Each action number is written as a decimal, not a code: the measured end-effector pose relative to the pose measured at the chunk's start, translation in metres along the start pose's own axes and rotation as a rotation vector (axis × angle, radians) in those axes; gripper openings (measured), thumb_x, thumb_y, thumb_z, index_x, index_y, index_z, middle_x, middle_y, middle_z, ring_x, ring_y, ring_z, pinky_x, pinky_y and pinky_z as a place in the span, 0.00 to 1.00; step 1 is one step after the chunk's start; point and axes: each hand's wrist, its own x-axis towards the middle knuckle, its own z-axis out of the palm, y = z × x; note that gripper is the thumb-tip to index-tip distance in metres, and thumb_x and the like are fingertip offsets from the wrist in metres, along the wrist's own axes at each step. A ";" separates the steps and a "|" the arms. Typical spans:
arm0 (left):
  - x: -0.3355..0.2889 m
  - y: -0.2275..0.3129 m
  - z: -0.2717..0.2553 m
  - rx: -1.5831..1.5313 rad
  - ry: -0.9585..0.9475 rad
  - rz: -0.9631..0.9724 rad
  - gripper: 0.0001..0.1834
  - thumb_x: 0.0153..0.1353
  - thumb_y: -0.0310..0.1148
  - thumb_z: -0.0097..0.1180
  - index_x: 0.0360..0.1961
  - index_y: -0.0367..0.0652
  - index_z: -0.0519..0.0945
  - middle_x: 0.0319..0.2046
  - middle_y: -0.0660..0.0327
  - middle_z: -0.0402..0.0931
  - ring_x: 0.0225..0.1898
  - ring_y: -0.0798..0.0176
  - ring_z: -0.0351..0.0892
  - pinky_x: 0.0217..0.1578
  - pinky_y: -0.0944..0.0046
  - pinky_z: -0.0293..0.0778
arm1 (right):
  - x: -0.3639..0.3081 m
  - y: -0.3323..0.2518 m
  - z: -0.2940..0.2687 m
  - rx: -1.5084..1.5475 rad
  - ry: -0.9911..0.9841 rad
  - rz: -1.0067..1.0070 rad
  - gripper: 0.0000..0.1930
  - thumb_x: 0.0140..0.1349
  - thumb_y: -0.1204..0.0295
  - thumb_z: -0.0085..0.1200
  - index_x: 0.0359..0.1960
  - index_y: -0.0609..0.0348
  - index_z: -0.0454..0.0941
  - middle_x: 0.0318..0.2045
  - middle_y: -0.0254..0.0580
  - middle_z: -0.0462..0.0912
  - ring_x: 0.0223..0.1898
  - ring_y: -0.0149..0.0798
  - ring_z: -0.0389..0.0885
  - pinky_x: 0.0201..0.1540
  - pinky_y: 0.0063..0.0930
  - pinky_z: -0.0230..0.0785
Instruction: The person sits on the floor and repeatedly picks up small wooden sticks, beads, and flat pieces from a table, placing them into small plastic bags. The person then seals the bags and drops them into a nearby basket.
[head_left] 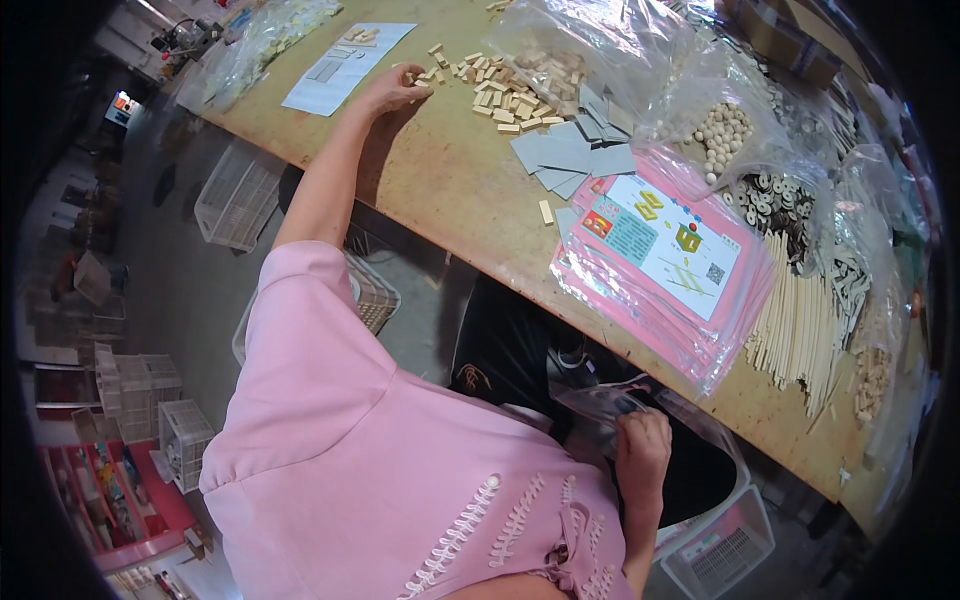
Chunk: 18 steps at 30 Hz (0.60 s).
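Observation:
Stretched out over the table (pixel 440 170), my left hand (pixel 393 90) pinches a small wooden block (pixel 422 85) at the near side of a loose heap of similar blocks (pixel 515 97). A couple of other blocks lie just beyond its fingertips. Down by my lap, my right hand (pixel 643 450) is closed on the edge of a clear plastic bag (pixel 597 398). The bag hangs low in front of my dark trousers, and what it contains is hard to make out. A printed sheet (pixel 335 85) with parts on it lies left of my left hand.
Grey square cards (pixel 558 150) and a stack of pink-backed printed packets (pixel 665 250) lie mid-table. To the right are thin wooden sticks (pixel 795 315), wooden balls (pixel 722 138) and washer-like rings (pixel 775 205) among plastic bags. White crates (pixel 237 195) stand below the edge.

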 end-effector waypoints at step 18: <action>-0.285 0.244 0.100 -0.313 -0.608 0.578 0.14 0.65 0.35 0.71 0.48 0.45 0.84 0.39 0.66 0.86 0.42 0.71 0.84 0.45 0.65 0.79 | 0.036 -0.026 -0.022 -0.001 0.074 -0.059 0.05 0.56 0.79 0.59 0.35 0.61 0.82 0.53 0.48 0.82 0.58 0.53 0.79 0.59 0.46 0.71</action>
